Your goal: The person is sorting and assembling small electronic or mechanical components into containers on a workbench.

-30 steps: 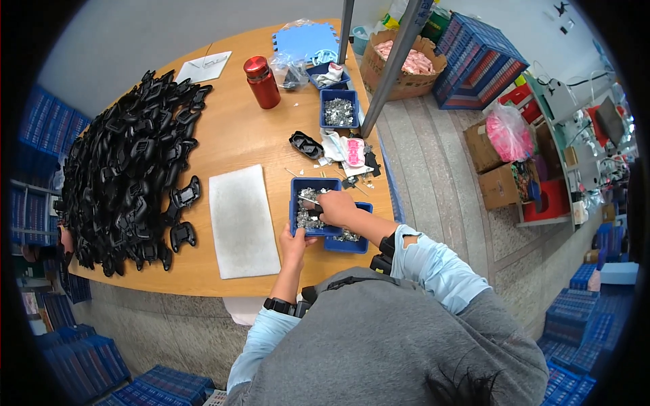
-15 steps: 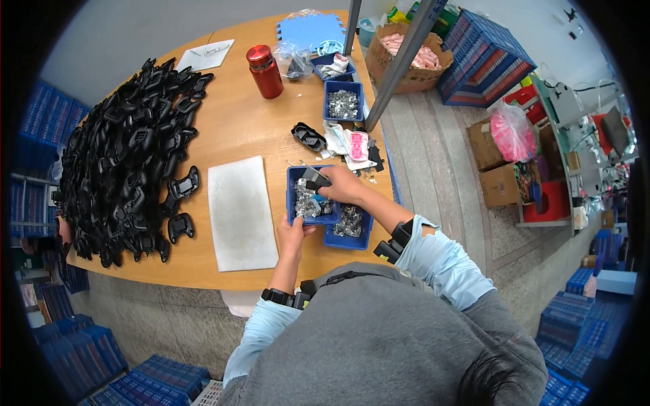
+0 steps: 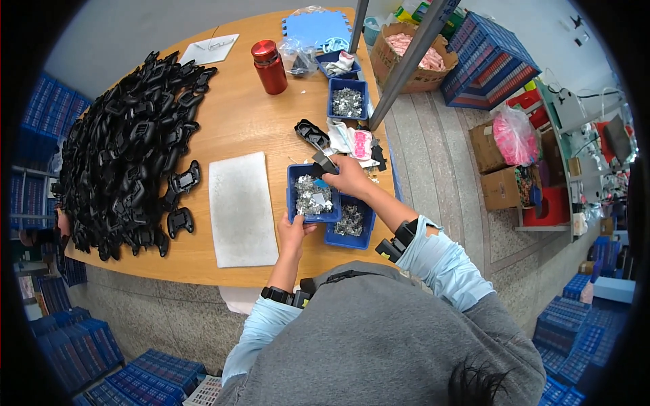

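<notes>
A blue plastic bin [image 3: 291,196] filled with small silvery metal parts [image 3: 313,201] stands in front of me, its near right corner overlapping a second blue bin [image 3: 362,240] of similar parts. My left hand [image 3: 293,235] grips the near left rim of the first bin, thumb on the edge. Over its far right corner, my right hand [image 3: 349,177] is closed on a dark grey block-like object [image 3: 323,162] whose exact kind I cannot make out. A bit of bright blue shows beneath that hand. Just beyond lies an open black plastic shell [image 3: 311,133].
A heap of black game controller shells [image 3: 128,155] covers the table's left side. Beside the bins lies a whitish mat [image 3: 242,210]. Farther off stand a red canister [image 3: 269,68], another blue parts bin [image 3: 348,99] and a grey metal post [image 3: 409,64] at the table's right edge.
My right hand has lifted slightly away from the parts with the dark grey object, uncovering more of the bin's contents. My left hand keeps its hold on the rim.
</notes>
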Action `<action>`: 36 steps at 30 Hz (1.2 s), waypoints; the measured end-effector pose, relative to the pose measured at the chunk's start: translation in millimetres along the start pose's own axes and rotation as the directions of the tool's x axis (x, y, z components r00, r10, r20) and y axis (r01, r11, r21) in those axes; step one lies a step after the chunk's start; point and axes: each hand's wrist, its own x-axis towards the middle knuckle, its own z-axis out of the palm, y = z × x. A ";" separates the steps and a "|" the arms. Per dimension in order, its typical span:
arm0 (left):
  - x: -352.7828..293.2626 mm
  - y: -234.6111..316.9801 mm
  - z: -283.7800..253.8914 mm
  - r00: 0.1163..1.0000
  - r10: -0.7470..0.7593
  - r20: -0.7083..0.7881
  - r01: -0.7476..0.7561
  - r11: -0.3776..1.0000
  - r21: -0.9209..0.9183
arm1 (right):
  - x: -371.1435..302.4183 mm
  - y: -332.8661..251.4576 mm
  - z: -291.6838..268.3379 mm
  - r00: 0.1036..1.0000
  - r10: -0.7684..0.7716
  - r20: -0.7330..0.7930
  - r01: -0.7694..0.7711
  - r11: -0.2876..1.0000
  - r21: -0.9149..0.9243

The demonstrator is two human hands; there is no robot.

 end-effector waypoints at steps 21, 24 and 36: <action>2.4 -14.7 -56.8 0.794 0.566 -0.222 -0.306 0.687 0.659 | 0.6 18.4 49.2 0.993 0.057 0.100 -0.074 0.981 0.178; 22.7 0.7 -48.2 0.723 0.649 0.237 -0.515 0.277 0.811 | 7.7 19.2 61.8 0.998 -0.012 0.062 -0.003 0.973 0.231; 51.7 20.0 -39.2 0.765 0.458 0.453 -0.559 0.124 0.820 | 13.5 22.5 27.5 0.991 0.123 -0.044 -0.103 0.942 0.319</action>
